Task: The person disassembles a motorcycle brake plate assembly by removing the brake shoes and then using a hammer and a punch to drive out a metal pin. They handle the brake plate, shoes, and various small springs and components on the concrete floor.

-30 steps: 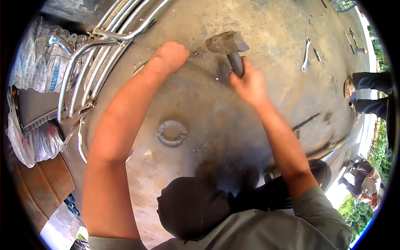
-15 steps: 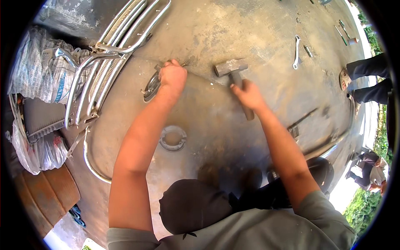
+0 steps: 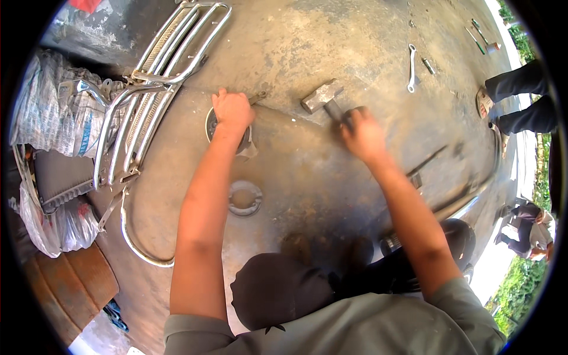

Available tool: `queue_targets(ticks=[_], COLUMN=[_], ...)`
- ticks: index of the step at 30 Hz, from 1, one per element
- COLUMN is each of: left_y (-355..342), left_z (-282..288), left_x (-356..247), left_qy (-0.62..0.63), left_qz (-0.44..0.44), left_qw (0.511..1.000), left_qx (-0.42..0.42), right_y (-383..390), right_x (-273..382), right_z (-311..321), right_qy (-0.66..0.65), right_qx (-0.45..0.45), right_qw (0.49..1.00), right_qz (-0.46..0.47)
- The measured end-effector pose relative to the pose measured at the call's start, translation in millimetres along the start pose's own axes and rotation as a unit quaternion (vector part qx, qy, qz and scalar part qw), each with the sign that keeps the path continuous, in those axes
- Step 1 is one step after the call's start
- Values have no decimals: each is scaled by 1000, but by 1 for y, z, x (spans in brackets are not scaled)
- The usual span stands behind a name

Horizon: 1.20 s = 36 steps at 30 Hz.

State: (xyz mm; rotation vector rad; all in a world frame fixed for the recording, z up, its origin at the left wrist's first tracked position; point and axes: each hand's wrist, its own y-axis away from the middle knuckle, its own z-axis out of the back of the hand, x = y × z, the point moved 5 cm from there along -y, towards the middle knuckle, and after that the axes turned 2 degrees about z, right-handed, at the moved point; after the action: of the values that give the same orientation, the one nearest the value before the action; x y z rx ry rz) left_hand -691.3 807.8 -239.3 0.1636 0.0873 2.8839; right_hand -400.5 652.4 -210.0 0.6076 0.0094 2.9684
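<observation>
My left hand (image 3: 232,110) is closed over the top of a round metal brake plate (image 3: 211,125) on the concrete floor. Much of the plate lies hidden under the hand and wrist, and a short arm sticks out to the right of my fingers. To the right, my right hand (image 3: 364,137) is wrapped round the handle of a hammer (image 3: 322,96). The hammer's heavy block head rests on the floor, pointing away to the left. Nearer to me, a ring-shaped pair of brake shoes (image 3: 258,200) lies flat.
A chrome rack (image 3: 155,77) and a white sack (image 3: 50,112) stand at the left, above a rusty drum (image 3: 74,284). A combination wrench (image 3: 412,70) and a socket (image 3: 428,66) lie far right. A person's legs (image 3: 515,97) stand at the right edge.
My left hand has tipped the brake plate, so its round face shows more. My right hand has slid along the hammer handle, and the hammer head has turned slightly.
</observation>
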Motion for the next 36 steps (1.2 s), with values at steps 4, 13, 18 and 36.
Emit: queue_targets(ticks=[4, 13, 18, 36], left_y=[1, 99, 126, 111], left_z=[19, 115, 184, 303], left_x=[4, 4, -37, -197], left_qy=[22, 297, 324, 325], left_qz=[7, -118, -180, -427], left_qw=[998, 939, 893, 825], left_qx=[60, -130, -257, -177], right_y=[0, 24, 41, 71], right_x=[21, 76, 123, 69], right_z=[30, 115, 171, 264], right_qy=[-74, -304, -278, -258], right_qx=[60, 166, 94, -188], right_qw=[995, 934, 941, 926], right_qz=[41, 86, 170, 199])
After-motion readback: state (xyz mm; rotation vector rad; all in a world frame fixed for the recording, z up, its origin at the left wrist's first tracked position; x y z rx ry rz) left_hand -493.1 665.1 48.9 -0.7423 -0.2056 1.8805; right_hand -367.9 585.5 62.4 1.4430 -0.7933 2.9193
